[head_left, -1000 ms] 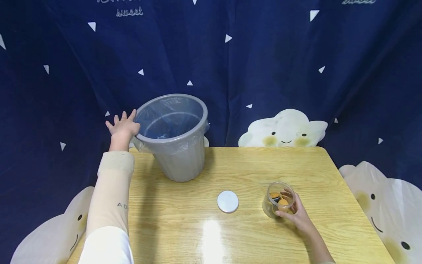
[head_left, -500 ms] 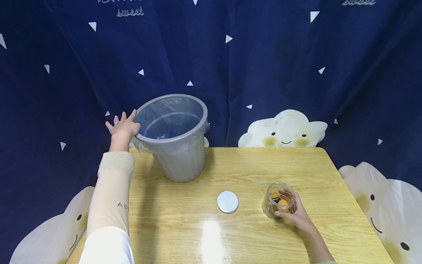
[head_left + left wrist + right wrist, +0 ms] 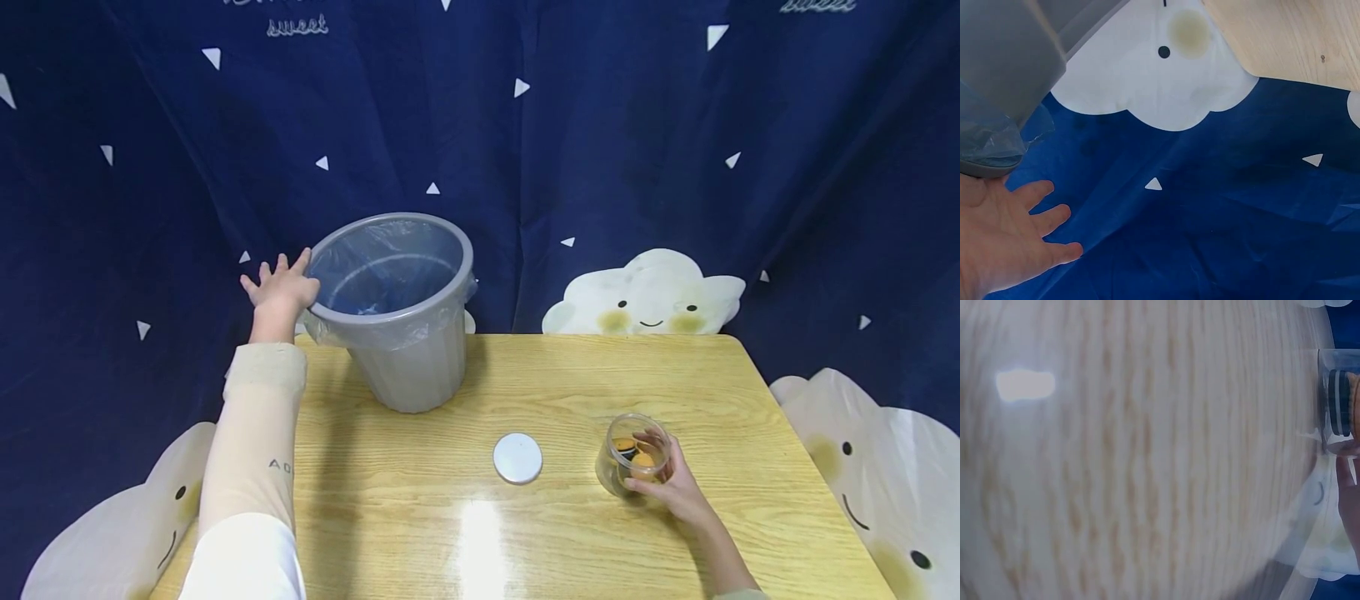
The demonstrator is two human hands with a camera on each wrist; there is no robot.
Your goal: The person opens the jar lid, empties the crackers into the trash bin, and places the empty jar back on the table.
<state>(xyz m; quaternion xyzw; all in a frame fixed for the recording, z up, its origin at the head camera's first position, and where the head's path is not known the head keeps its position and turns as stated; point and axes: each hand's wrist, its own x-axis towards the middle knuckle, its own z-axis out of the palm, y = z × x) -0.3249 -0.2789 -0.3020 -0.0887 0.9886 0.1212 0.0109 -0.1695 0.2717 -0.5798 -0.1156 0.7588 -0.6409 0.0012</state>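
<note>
- Gripping a wide-mouthed, clear, cylindrical jar (image 3: pixel 609 475) with the right hand (image 3: pixel 677 487): thumb curled along the near side, fingers round the far side and visible through or past the clear wall. Exact fingertip contact: can't tell.
- Inside the jar, right at the grip: round, sandwich-style orange-and-black pieces (image 3: pixel 642 463), with a pale layer on a black one in the right wrist view. Full count: can't tell.
- Under the grip and all round: pale yellow wood-grain table (image 3: pixel 585 542), with a bright glare patch (image 3: pixel 482 542) to the left, nearer the body. Base-to-table contact of the jar: can't tell.
- Left of the grip, near but apart from the jar: flat, round, white disc (image 3: pixel 517 458) on the table.
- Farther left and beyond the disc: large grey, ribbed bin (image 3: pixel 416 371) on the table, lined with a translucent plastic bag (image 3: pixel 397 337) folded over the rim.
- At the left rim of that bin, well apart from the right-hand grip: left hand (image 3: pixel 281 290), touching the rim, fingers straight and fanned out, not wrapped round anything visible. Thumb placement: can't tell. Behind it, a beige sleeve (image 3: pixel 255 433) with dark lettering.
- Farthest from the grip, past the table edge: dark blue curtain (image 3: pixel 637 167) with white triangles and smiling white clouds (image 3: pixel 645 287).
</note>
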